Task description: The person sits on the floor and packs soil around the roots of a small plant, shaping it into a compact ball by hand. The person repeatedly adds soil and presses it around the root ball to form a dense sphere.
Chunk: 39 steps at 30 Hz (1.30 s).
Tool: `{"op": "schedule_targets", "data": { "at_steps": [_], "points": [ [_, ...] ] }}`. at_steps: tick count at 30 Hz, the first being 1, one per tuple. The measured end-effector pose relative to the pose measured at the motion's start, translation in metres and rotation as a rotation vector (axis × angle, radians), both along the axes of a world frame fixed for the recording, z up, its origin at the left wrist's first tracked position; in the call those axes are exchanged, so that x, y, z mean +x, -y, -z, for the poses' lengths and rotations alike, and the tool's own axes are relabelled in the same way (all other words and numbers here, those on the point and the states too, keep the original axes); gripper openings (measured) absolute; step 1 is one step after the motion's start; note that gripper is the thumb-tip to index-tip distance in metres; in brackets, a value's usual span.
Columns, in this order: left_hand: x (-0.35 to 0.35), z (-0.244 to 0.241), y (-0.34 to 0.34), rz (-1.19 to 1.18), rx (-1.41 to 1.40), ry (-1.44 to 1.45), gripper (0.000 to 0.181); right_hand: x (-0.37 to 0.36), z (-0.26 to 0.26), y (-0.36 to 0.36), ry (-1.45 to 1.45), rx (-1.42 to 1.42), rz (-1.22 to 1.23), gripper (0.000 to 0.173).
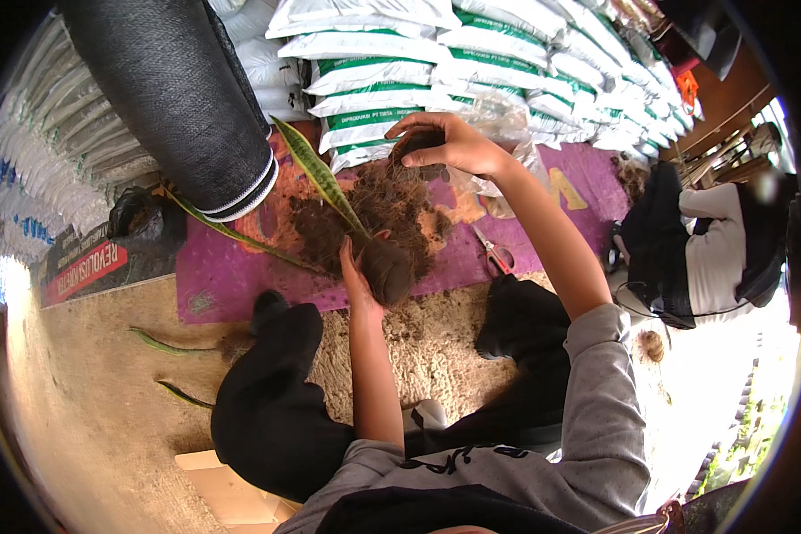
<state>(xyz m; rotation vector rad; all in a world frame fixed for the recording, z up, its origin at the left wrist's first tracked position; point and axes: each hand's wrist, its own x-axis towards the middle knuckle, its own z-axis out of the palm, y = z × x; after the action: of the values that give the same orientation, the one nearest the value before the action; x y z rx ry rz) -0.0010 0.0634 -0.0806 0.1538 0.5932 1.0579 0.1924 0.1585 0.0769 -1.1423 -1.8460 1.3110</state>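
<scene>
My left hand (360, 277) grips the base of a snake plant, around its dark, rounded root ball (390, 274). The plant's long, yellow-edged leaf (317, 170) slants up and to the left. Above the soil, my right hand (457, 143) curls its fingers around a dark clump of soil and roots (419, 148). Loose soil and fibrous roots (374, 197) lie heaped below both hands on a purple painted sheet (253, 294). Red-handled scissors (494, 252) rest on the sheet, right of the heap.
Stacked white-and-green sacks (374, 87) line the back. A black mesh roll (173, 107) juts in at upper left, near a black plastic bag (143, 217). Clear plastic (500, 127) lies behind my right hand. Cut leaves (173, 347) lie on the floor. Another person (714, 233) sits at right.
</scene>
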Motion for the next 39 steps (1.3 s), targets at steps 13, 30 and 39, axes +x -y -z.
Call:
{"op": "schedule_targets", "data": {
  "at_steps": [13,30,39],
  "points": [
    [0.000,-0.081,0.060,0.003,0.118,0.000,0.083,-0.041,-0.065,0.111,0.281,0.184,-0.193,0.036],
    [0.008,-0.145,0.141,0.161,0.352,-0.089,0.050,-0.015,-0.113,0.210,0.247,0.386,0.141,0.032],
    [0.011,-0.157,0.108,0.273,0.325,-0.075,0.034,-0.010,-0.094,0.192,0.212,0.509,0.263,0.033]
  ]
}}
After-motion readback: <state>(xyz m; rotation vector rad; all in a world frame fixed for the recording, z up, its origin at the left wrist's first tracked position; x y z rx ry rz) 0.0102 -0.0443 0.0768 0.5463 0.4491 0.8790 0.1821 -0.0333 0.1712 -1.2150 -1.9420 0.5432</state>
